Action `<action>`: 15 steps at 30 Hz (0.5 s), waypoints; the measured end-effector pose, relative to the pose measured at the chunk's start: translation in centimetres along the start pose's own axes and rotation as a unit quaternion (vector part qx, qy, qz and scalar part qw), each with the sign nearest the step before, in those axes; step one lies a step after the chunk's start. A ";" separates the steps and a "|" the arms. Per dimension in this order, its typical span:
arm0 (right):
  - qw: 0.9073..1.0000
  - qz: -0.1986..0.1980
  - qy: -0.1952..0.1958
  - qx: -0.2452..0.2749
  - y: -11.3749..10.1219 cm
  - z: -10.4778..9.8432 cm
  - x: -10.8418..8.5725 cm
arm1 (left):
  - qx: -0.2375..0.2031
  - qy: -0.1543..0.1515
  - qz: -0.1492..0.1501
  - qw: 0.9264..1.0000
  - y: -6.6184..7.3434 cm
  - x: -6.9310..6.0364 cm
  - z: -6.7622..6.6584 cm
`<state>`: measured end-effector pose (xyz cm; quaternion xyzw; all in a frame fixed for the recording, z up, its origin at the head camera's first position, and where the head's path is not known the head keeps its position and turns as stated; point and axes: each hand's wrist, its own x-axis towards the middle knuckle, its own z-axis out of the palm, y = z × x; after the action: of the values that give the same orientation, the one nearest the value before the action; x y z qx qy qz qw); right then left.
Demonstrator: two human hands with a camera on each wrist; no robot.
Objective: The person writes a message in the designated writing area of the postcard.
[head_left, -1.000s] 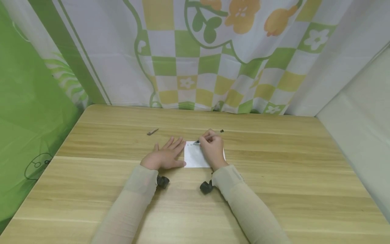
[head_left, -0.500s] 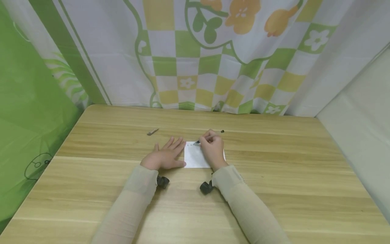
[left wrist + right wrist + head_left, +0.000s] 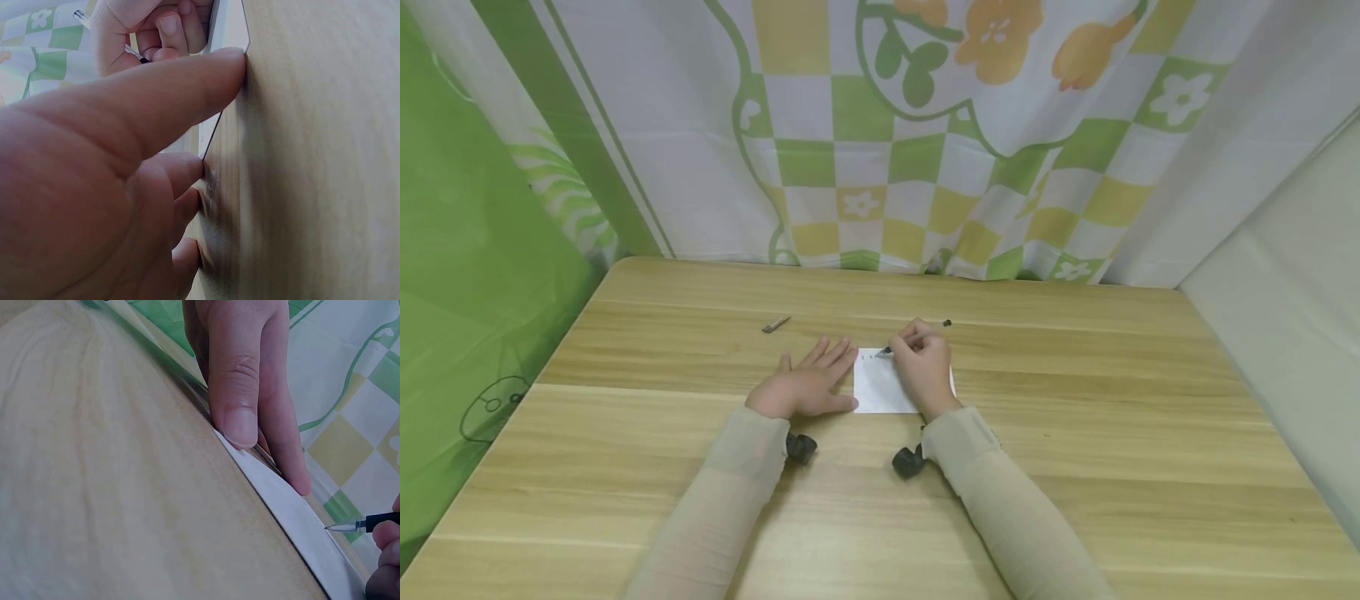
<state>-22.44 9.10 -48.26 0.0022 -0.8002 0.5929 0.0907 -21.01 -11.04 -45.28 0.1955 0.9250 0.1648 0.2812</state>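
A white sheet of paper (image 3: 883,387) lies on the wooden table, with a short row of small dark marks near its top left corner. My right hand (image 3: 925,371) pinches a pen (image 3: 934,328) and rests over the paper's right part. In the right wrist view the tip of the pen (image 3: 344,527) meets the paper (image 3: 281,509). My left hand (image 3: 805,387) lies with fingers spread at the paper's left edge. Its thumb and index finger press the sheet's corners, as the left wrist view shows at the thumb (image 3: 231,65).
A pen cap (image 3: 777,324) lies on the table (image 3: 1112,500) beyond my left hand. Behind the table's far edge hangs a patterned curtain (image 3: 917,158). Green fabric (image 3: 482,275) stands at the left and a pale wall (image 3: 1292,275) at the right.
The pen in my right hand has shifted very slightly at the row of marks. My left hand and the paper have stayed in place.
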 end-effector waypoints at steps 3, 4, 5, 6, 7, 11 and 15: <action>1.000 0.002 0.002 -0.001 0.1 0.0 0.1 | 0.000 0.000 -0.001 1.000 0.1 -0.1 -0.1; 1.000 0.002 0.003 -0.002 0.1 0.0 0.1 | 0.000 0.000 -0.001 1.000 0.1 -0.1 0.0; 1.000 0.001 0.004 -0.001 0.0 0.0 0.1 | 0.001 -0.002 -0.003 1.000 0.1 -0.1 -0.1; 1.000 0.001 0.005 0.000 0.0 0.0 0.1 | 0.000 -0.002 -0.004 1.000 0.0 0.0 0.0; 1.000 0.001 0.005 0.000 0.1 0.0 0.1 | 0.001 -0.002 -0.005 1.000 -0.1 0.1 0.0; 1.000 0.002 0.006 0.002 0.0 -0.1 0.1 | 0.001 0.000 -0.003 1.000 -0.3 0.4 0.2; 1.000 0.006 0.008 0.003 0.0 -0.1 0.1 | 0.000 0.002 0.002 1.000 -0.5 0.5 0.3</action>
<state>-22.51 9.17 -48.19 -0.0068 -0.7975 0.5959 0.0940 -21.31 -11.21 -45.97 0.1967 0.9250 0.1659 0.2795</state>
